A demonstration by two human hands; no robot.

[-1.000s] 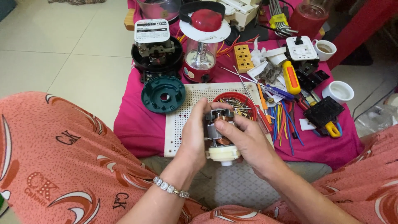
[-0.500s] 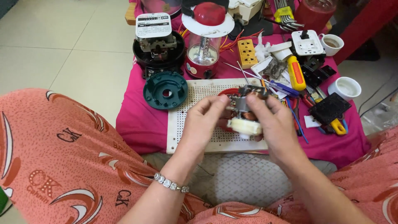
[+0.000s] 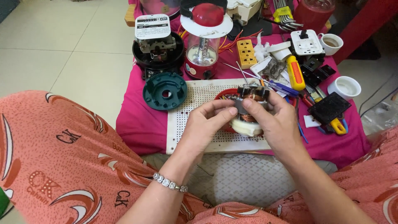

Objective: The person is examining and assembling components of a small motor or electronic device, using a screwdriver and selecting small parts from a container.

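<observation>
Motor (image 3: pixel 247 112) between both hands' fingertips

The right hand (image 3: pixel 278 120) covers the far side of the small electric motor (image 3: pixel 248 111), and the left hand (image 3: pixel 204 122) hides part of its near face, so the lower windings cannot be made out. The red dish (image 3: pixel 224 96) under them shows only as an arc. The top edge cuts off the red jar (image 3: pixel 311 11) and the hex keys (image 3: pixel 283 7).
</observation>
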